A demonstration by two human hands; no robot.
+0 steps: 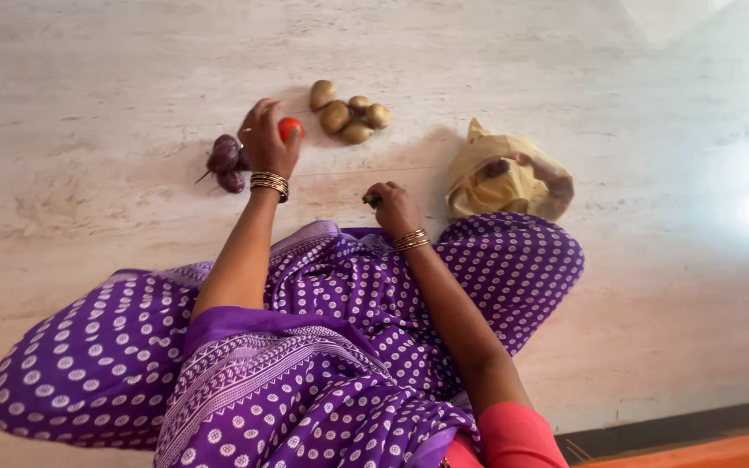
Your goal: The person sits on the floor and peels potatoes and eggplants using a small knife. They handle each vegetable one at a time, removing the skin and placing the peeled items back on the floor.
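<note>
A red tomato (289, 128) is gripped in the closed left hand (267, 139), between dark onions (225, 161) at left and potatoes (348, 115) farther right; the right hand (394, 206) is curled nearer, its contents indiscernible; a yellow bag (504, 178) lies at right.

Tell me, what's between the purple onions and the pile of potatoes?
The left hand holding a red tomato lies between the onions and potatoes, in the head view.

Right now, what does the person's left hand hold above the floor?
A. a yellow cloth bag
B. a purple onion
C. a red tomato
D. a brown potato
C: the left hand grips a small red tomato, between the purple onions and the potatoes.
</note>
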